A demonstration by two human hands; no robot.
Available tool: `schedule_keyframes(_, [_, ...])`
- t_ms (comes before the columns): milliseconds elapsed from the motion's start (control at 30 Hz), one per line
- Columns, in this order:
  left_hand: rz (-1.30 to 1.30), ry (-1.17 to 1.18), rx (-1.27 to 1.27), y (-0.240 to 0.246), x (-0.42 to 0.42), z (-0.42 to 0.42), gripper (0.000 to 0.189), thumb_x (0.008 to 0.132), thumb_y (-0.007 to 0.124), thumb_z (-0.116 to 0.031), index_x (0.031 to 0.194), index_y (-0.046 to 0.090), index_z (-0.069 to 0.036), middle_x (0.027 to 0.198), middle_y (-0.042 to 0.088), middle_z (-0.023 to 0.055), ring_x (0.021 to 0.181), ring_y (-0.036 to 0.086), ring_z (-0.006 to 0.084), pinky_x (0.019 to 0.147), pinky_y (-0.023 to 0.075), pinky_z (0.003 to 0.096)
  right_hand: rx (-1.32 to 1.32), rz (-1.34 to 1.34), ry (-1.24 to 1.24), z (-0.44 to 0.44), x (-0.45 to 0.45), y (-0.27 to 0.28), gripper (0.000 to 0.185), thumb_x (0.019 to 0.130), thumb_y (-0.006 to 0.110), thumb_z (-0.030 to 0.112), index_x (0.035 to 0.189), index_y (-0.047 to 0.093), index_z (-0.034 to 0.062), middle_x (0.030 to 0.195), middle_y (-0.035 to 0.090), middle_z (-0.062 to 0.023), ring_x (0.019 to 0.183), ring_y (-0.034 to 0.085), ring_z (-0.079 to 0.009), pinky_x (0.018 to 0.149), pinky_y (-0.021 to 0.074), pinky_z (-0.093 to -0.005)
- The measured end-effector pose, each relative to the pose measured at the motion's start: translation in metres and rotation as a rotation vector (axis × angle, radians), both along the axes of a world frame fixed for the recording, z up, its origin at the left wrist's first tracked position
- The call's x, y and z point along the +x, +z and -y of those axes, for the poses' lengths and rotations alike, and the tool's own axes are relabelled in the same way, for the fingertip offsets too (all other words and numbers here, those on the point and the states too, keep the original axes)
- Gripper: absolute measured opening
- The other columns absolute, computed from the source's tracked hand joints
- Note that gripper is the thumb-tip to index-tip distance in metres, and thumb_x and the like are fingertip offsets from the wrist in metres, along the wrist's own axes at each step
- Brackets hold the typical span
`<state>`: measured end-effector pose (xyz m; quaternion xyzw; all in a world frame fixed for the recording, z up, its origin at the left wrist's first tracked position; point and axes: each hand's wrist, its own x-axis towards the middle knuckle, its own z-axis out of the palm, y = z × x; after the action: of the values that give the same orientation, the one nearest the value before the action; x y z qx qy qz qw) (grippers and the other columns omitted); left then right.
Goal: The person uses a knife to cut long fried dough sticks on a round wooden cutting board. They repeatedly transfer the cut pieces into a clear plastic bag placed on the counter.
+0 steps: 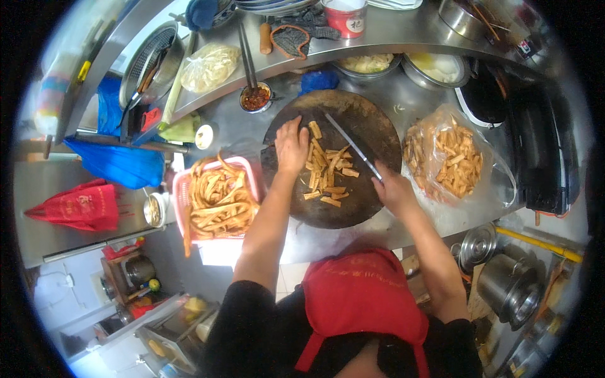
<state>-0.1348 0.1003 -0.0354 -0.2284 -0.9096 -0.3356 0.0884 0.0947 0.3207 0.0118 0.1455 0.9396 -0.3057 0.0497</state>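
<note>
A round wooden chopping block (373,208) lies on the steel counter before me. My left hand (291,145) rests on its left side, fingers pointing away from me, beside a pile of cut brown strips (328,167) that look like dried tofu or fried dough. At the block's right edge my right hand (394,189) is closed round the handle of a knife or cleaver (352,144), seen almost edge-on and slanting up to the left. Left of the block, a pink plastic basket (176,189) holds long uncut strips. Cut pieces fill a clear plastic bag (456,158) on the right.
A bowl of chili sauce (255,98) with chopsticks and a small white cup (204,136) stand beyond the basket. Metal bowls (437,71) sit under the raised shelf (397,40) at the back. A black appliance (543,146) stands far right.
</note>
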Motion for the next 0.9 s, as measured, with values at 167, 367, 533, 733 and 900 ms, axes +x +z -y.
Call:
schedule_keyframes(167, [0.107,-0.236,-0.067,-0.023,-0.012,-0.007,0.027,0.096,0.064,-0.013,0.120,0.075,-0.009,0.124,0.067,0.0120,0.117,0.058,0.0363,0.104,0.0460,0.0487,-0.317,-0.024,0.017,0.016,0.036,-0.001,0.040,0.103,0.069,0.019,0.139,0.060,0.0027,0.095,0.073,-0.0187,0.074,0.071,-0.0332,0.067,0.0566,-0.0418])
schedule_keyframes(367, [0.240,-0.444,-0.113,-0.003,0.059,0.014,0.033,0.095,0.071,-0.028,0.122,0.074,-0.009,0.132,0.064,0.0131,0.122,0.056,0.0361,0.105,0.0447,0.0501,-1.171,0.192,-0.389,-0.019,0.100,-0.011,0.013,0.110,0.058,0.018,0.119,0.057,0.0085,0.076,0.053,-0.0005,0.057,0.051,-0.0097,0.052,0.0427,-0.0276])
schedule_keyframes(533, [0.092,-0.423,-0.190,0.019,0.117,0.017,0.078,0.077,0.087,-0.048,0.145,0.063,-0.020,0.159,0.046,0.0204,0.148,0.037,0.0470,0.121,0.0289,0.0625,-1.371,0.238,-0.463,0.000,0.107,-0.046,0.008,0.112,0.050,0.017,0.115,0.054,0.0106,0.081,0.053,-0.0015,0.059,0.050,-0.0114,0.053,0.0416,-0.0265])
schedule_keyframes(733, [-0.006,-0.315,-0.184,0.004,0.120,0.007,0.083,0.077,0.086,-0.056,0.149,0.062,-0.022,0.163,0.039,0.0229,0.152,0.030,0.0508,0.122,0.0262,0.0667,-1.446,0.309,-0.382,0.043,0.074,-0.057,0.019,0.109,0.056,0.015,0.126,0.049,0.0125,0.082,0.053,-0.0022,0.061,0.051,-0.0125,0.054,0.0429,-0.0277])
schedule_keyframes(900, [-0.005,-0.109,0.058,-0.010,0.118,0.009,0.057,0.079,0.088,-0.031,0.130,0.072,-0.009,0.155,0.047,0.0242,0.144,0.041,0.0489,0.120,0.0364,0.0545,-1.557,0.311,-0.400,0.090,0.051,-0.048,0.032,0.106,0.065,0.025,0.130,0.052,0.0081,0.084,0.059,-0.0011,0.064,0.056,-0.0145,0.056,0.0501,-0.0317])
